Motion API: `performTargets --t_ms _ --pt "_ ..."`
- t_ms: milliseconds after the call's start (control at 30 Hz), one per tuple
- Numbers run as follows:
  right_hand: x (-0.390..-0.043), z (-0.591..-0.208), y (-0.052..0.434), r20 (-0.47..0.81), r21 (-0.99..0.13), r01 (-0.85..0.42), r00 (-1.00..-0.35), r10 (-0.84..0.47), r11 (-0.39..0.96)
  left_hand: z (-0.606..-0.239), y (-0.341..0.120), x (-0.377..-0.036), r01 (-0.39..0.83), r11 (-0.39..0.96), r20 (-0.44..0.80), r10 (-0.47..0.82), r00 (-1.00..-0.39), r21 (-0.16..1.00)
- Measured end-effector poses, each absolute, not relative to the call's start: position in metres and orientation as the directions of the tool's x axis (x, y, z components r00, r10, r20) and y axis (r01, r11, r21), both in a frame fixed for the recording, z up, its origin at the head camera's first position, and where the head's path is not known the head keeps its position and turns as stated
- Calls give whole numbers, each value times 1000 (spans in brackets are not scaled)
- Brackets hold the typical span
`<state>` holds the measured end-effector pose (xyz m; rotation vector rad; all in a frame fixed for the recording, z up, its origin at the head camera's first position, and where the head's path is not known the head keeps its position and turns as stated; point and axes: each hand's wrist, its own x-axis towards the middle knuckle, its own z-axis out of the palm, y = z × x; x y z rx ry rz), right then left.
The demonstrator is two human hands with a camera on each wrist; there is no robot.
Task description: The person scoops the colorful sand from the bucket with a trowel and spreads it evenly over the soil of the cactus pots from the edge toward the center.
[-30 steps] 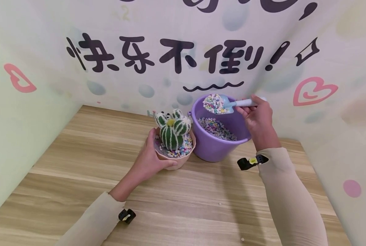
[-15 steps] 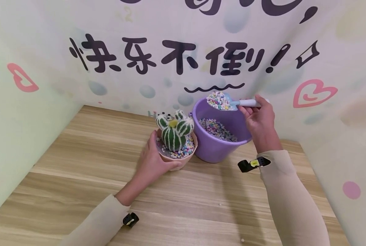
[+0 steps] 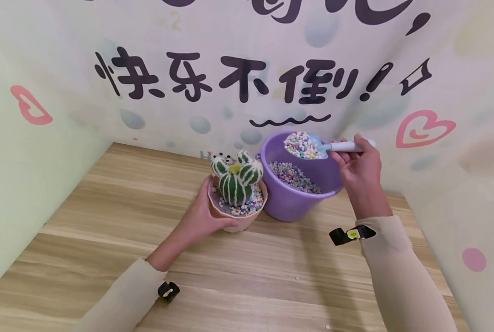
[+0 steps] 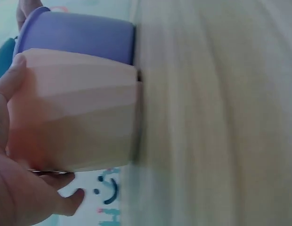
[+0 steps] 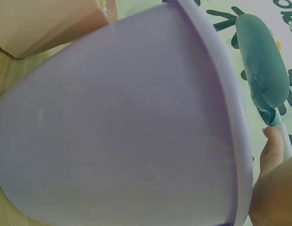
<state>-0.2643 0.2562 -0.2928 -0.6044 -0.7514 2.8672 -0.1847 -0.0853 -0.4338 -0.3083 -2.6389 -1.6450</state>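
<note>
Head view has the left hand (image 3: 197,216) curled round a pale peach pot (image 3: 240,223), thumb at the front and fingers at the far side; the left wrist view shows the pot's smooth, flat-faceted wall. A ribbed green cactus (image 3: 235,190), its ridges edged in fuzzy white, stands in it among multicoloured pellets, a grey patch showing at the left. Just beside the pot, on the wood-grained worktop (image 3: 147,207), stands a tapering, glossy purple bucket (image 3: 290,205) with a rolled rim, partly filled with similar pellets (image 3: 292,176). The right hand (image 3: 363,177) pinches the white handle of a scoop (image 3: 323,147), whose rounded light-blue blade, heaped with white, pink, yellow and blue pellets, is above the bucket's rim.

Both beige sleeves (image 3: 400,267) have a black strap at the cuff; the yellow label (image 3: 352,234) on the right one is too small to read. Behind, a printed backdrop (image 3: 189,32) reads "快乐不倒!" in rounded black strokes, over a wavy line; larger lettering above is cut off. Pink outlined hearts (image 3: 424,129) flank the text.
</note>
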Motion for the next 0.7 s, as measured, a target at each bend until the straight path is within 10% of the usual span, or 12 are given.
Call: performTargets --t_ms 700 --pt "-232 -302 255 -346 -500 31 -923 167 -866 -434 -72 -174 113 504 135 -8 -991 856"
